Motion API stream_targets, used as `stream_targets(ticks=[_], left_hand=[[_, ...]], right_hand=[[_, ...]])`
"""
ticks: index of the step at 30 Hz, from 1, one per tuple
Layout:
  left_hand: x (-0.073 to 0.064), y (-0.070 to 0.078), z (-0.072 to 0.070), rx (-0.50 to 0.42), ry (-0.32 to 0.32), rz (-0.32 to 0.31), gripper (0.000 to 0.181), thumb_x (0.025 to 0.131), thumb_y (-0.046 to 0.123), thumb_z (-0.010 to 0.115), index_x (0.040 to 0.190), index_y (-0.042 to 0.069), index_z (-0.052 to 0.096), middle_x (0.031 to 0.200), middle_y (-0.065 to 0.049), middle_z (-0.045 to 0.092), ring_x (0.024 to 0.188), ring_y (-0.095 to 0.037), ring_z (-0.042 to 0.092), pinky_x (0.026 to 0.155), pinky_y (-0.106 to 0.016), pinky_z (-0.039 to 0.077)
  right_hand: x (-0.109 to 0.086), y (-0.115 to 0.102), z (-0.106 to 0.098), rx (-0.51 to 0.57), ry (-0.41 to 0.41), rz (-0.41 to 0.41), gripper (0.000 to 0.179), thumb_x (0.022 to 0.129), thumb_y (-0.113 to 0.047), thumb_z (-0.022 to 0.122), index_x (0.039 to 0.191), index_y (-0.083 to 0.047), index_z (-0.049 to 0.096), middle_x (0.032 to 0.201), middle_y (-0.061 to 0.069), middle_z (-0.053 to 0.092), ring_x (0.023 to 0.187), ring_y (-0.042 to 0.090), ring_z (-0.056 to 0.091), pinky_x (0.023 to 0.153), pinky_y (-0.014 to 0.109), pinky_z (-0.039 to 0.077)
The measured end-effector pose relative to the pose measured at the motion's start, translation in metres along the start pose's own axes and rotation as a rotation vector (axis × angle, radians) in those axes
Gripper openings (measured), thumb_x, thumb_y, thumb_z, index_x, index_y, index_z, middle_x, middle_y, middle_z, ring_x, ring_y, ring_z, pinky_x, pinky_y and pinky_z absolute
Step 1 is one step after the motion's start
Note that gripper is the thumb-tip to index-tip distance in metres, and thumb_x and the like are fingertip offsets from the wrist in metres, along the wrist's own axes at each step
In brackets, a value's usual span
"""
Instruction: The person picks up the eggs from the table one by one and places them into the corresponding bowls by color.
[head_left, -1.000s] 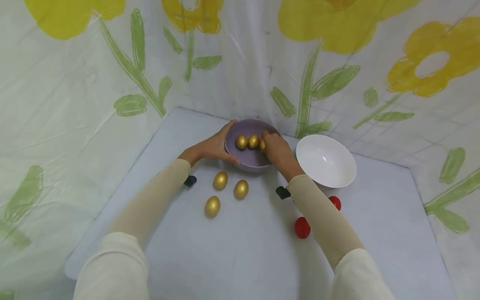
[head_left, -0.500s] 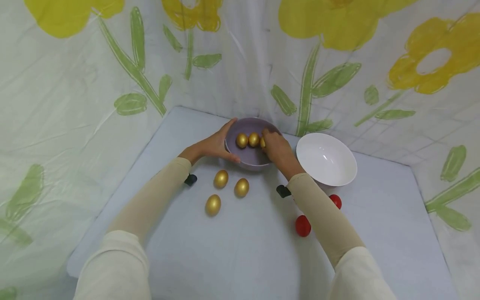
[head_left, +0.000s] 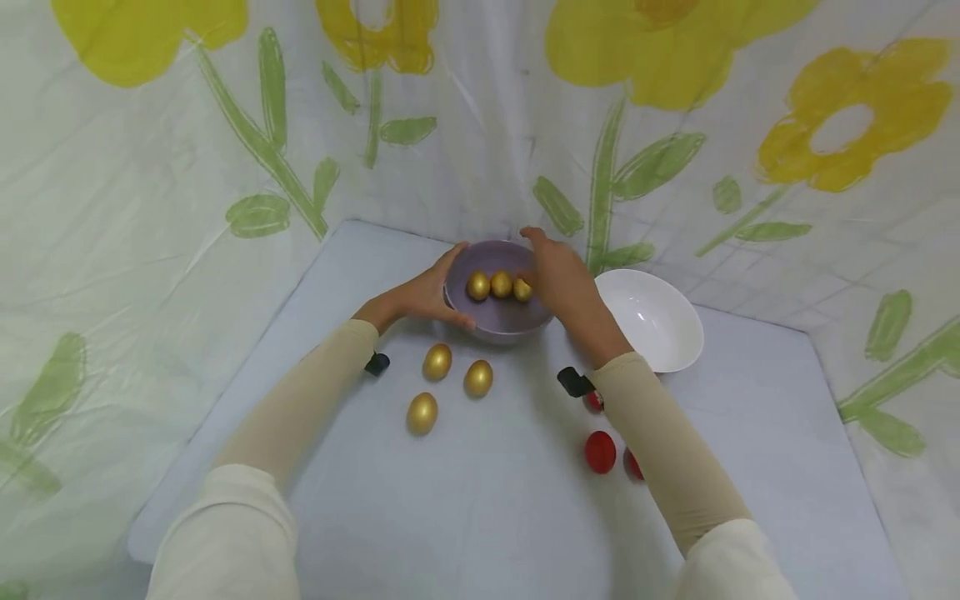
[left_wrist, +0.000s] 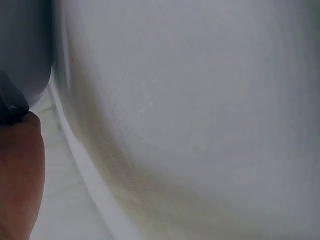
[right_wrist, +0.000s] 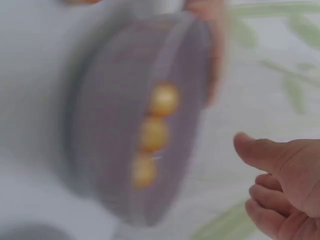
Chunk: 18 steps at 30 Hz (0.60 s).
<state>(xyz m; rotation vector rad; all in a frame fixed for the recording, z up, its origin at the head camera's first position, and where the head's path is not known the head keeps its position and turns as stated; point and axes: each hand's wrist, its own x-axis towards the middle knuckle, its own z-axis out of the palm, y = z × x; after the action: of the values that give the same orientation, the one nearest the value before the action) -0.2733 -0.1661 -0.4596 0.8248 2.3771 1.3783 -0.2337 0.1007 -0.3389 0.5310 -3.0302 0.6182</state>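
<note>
In the head view my left hand (head_left: 426, 295) grips the left side of a purple bowl (head_left: 504, 318), its thumb at the near rim and its fingers at the far side. Three golden eggs (head_left: 501, 284) lie in a row inside. My right hand (head_left: 566, 283) is over the bowl's right rim with nothing in it. The right wrist view shows this hand (right_wrist: 285, 185) apart from the bowl, thumb extended and fingers loosely bent. On the table, in front of the bowl, lie three more golden eggs (head_left: 478, 378). Only the bowl's dark side (left_wrist: 25, 45) and part of the left hand show in the left wrist view.
A white bowl (head_left: 660, 321) stands right of the purple one, partly behind the right hand and forearm. Red eggs (head_left: 600, 452) lie by the right forearm, some partly hidden. A flower-printed curtain (head_left: 480, 150) hangs behind the pale table (head_left: 480, 500).
My right hand has let go of the third golden egg in the purple bowl and lifted out over the right rim. The left hand keeps its grip on the bowl.
</note>
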Motion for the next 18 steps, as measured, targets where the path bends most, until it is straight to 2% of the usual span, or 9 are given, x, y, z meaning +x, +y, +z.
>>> stream_targets(ticks=[4,9,14,18], left_hand=[[-0.001,0.001,0.0,0.01,0.0,-0.022,0.15,0.069,0.043,0.101,0.171,0.021,-0.006,0.177,-0.008,0.006,0.162,-0.023,0.012,0.13,-0.047,0.015],[0.0,-0.002,0.003,0.008,0.003,-0.023,0.149,0.068,0.046,0.101,0.171,0.021,-0.005,0.176,-0.007,0.007,0.161,-0.023,0.013,0.129,-0.05,0.017],[0.003,-0.004,0.003,0.003,-0.001,-0.007,0.147,0.07,0.045,0.1,0.171,0.021,-0.004,0.176,-0.006,0.009,0.161,-0.024,0.016,0.129,-0.051,0.017],[0.002,-0.002,0.001,-0.011,0.015,-0.003,0.144,0.071,0.037,0.101,0.171,0.02,-0.002,0.174,-0.008,0.015,0.157,-0.025,0.023,0.128,-0.052,0.02]], right_hand=[[-0.019,-0.015,-0.031,0.121,0.135,-0.075,0.068,0.101,-0.025,0.076,0.16,-0.014,0.044,0.146,0.019,0.063,0.125,0.038,0.066,0.106,0.05,0.052],[-0.048,-0.024,-0.051,0.236,0.348,-0.226,0.067,0.098,-0.022,0.079,0.158,-0.015,0.049,0.154,0.005,0.058,0.136,0.026,0.06,0.113,0.041,0.048],[-0.075,-0.028,-0.045,0.336,0.48,-0.329,0.065,0.095,-0.02,0.082,0.153,-0.013,0.054,0.155,-0.004,0.058,0.138,0.015,0.056,0.11,0.035,0.05],[-0.091,-0.03,-0.022,0.465,0.5,-0.409,0.066,0.092,-0.011,0.084,0.151,-0.009,0.056,0.154,-0.002,0.058,0.138,0.016,0.057,0.109,0.036,0.051]])
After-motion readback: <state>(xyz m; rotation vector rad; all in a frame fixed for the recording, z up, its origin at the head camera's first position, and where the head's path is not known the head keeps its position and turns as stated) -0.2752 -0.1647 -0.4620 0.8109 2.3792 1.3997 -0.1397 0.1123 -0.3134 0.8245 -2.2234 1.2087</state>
